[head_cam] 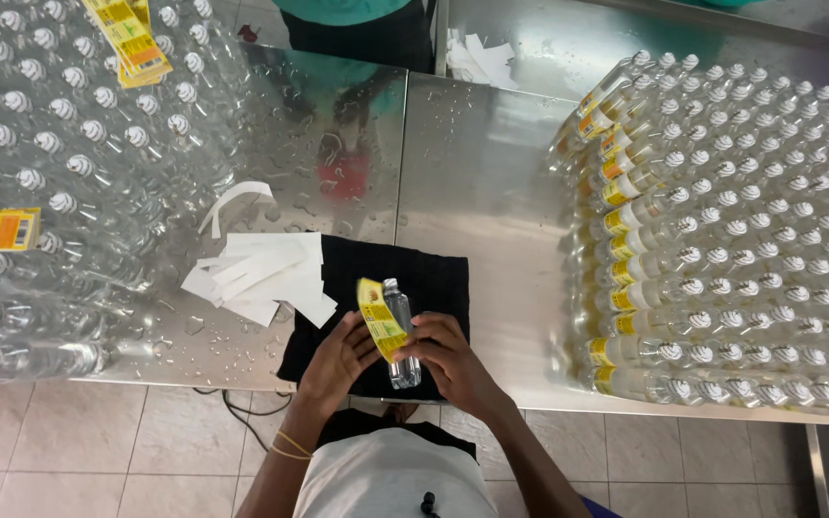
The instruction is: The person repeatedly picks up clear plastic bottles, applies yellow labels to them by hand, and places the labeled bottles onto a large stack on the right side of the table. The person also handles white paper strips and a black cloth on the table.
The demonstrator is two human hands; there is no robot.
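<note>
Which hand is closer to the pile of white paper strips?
Left. The left hand sits on the black cloth just below and right of the white paper strips, touching the yellow label. The right hand is farther right, beyond the clear bottle.

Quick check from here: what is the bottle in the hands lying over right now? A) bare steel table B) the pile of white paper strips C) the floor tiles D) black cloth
D: the clear bottle, held by the left hand and right hand with a yellow label, lies over the black cloth.

We see a small clear bottle [401, 331] lying over the black cloth [434, 278], a yellow label [380, 318] half stuck along its side.
</note>
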